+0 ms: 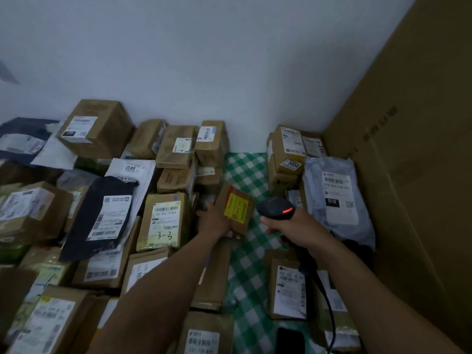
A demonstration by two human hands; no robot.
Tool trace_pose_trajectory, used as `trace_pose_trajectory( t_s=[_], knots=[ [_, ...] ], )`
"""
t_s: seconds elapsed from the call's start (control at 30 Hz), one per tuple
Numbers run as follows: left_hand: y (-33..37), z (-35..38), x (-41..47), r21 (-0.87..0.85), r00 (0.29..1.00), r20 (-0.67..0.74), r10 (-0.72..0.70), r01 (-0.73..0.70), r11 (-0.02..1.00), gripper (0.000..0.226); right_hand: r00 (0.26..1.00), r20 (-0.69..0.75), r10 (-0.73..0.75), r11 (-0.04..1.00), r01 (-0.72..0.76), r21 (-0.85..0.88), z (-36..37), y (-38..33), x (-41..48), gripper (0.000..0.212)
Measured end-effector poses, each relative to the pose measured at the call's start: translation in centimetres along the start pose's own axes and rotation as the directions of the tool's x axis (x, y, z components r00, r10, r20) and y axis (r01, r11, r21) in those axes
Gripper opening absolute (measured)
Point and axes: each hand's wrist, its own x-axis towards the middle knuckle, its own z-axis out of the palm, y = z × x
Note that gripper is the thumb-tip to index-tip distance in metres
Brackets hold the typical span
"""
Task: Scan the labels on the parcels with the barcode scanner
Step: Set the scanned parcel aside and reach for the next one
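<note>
Gripping the barcode scanner (275, 208), the right hand (290, 226) has its fingers clamped round the handle; the scanner head stands above the knuckles and shows a red light on its right side; a black cable (329, 310) hangs from below the fist toward the lower edge of the view.

The left hand (213, 221) holds a small brown parcel (242, 223) by its lower left edge; the fingers are curled round that edge, and their tips are hidden behind the parcel; the parcel is tilted, with its yellow label (236, 208) facing up, just to the left of the right hand's fingers and the scanner head, not touching them.

Beneath both hands lies a green checked cloth (245, 169); left of the left hand's fingers stands a parcel marked "3-3" (164, 221), and further left lies a dark mailer bag (99, 218) among stacked boxes; right of the right hand's fingers lies a grey poly bag (337, 198), resting against a large cardboard carton (421, 175); below the right wrist, near the frame edge, lies a black phone (290, 339).
</note>
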Motion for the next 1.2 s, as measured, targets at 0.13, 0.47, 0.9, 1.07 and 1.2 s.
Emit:
trace_pose_trajectory(
  t_s=[0.13,0.47,0.9,1.07,1.2],
  knots=[
    [0.0,0.8,0.1,0.329,0.987,0.038,0.157,-0.161,0.930,0.088,1.000,0.023,0.008,1.000,-0.008,-0.003,0.0,0.3,0.9,0.024],
    [1.7,4.5,4.9,0.577,0.869,0.458,0.188,-0.451,0.681,0.097,1.000,0.015,0.028,0.999,-0.028,0.018,-0.7,0.6,1.7,0.021],
    [0.5,0.6,4.0,0.589,0.926,0.342,0.160,-0.344,0.731,0.105,1.000,-0.013,-0.027,0.997,0.028,0.077,-1.1,-0.4,-1.7,0.027],
    [3.1,1.6,-2.7,0.186,0.842,0.114,0.528,-0.540,0.821,0.055,0.997,-0.070,-0.019,0.995,0.025,0.096,-2.3,0.3,-4.0,0.022],
    [6.5,3.4,-8.2,-0.132,0.838,0.097,0.538,-0.525,0.841,0.046,0.984,-0.175,0.021,0.988,0.006,0.153,-4.3,1.5,-6.2,0.020]
  ],
)
